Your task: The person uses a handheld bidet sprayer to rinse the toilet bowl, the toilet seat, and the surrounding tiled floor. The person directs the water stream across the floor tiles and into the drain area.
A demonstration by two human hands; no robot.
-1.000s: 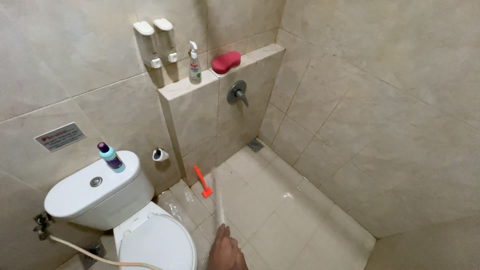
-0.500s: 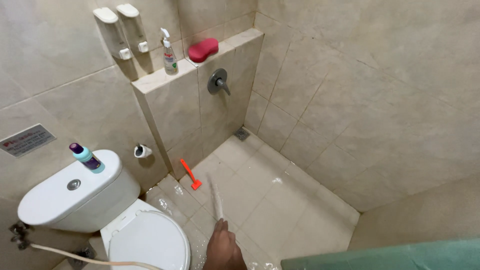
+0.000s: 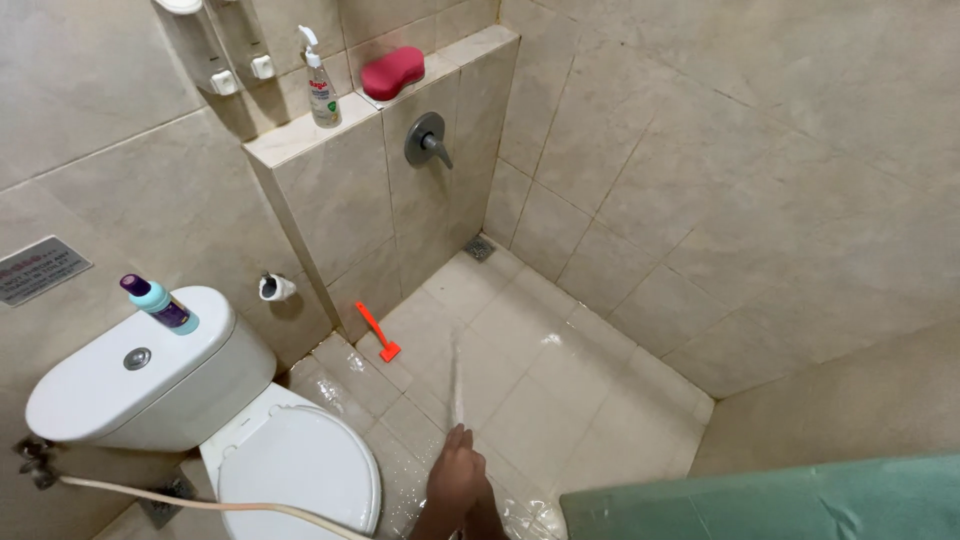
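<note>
Hand [image 3: 455,480]: low centre, curled; whether it grips anything cannot be told
Water jet [image 3: 456,375]: rises from the hand onto the wet floor [image 3: 560,360]
Razor [image 3: 377,333]: orange; well apart, up-left of the hand

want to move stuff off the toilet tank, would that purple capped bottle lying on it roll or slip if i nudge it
Probably yes. The bottle looks round-bodied and lies on its side on the tank lid, so a sideways nudge may roll it. The lid looks glossy and slightly domed, so it could also slide off. It seems small and plastic, likely light and unlikely to break.

hand [image 3: 455,480] low centre, spraying water jet [image 3: 456,375] | wet floor tiles [image 3: 560,370] | orange razor [image 3: 378,333] near wall
</note>
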